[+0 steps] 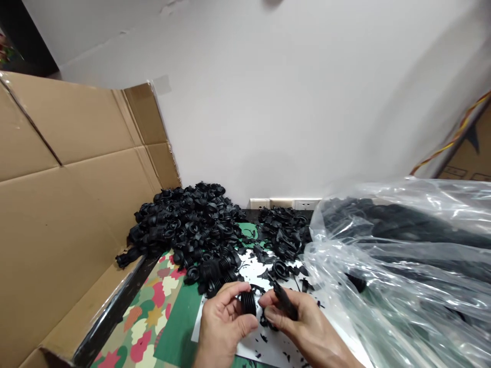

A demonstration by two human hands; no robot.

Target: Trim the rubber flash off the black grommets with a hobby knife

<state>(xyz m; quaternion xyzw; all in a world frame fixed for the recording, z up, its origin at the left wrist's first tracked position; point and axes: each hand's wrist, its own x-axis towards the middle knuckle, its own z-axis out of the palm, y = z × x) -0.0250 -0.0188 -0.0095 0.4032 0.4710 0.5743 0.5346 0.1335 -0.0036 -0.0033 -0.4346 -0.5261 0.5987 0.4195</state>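
My left hand (226,322) is closed around a black ribbed rubber bellows (248,302), holding it between thumb and fingers above a white sheet (255,347). Close by on the right, my right hand (289,318) grips a black pen-shaped tool (284,300); its working end is hidden by the fingers. Dark scraps (264,321) lie under and beside the right fingertips. Just beyond the hands sits a heap of similar black ribbed rubber parts (192,225). One round black part (280,270) rests apart on the sheet.
A tall cardboard box (76,204) stands at the left. Black rubber offcuts (286,230) are piled at the back, before wall sockets (307,204). A clear plastic bag (399,276) of black parts fills the right side. A patterned sheet (148,317) lies front left.
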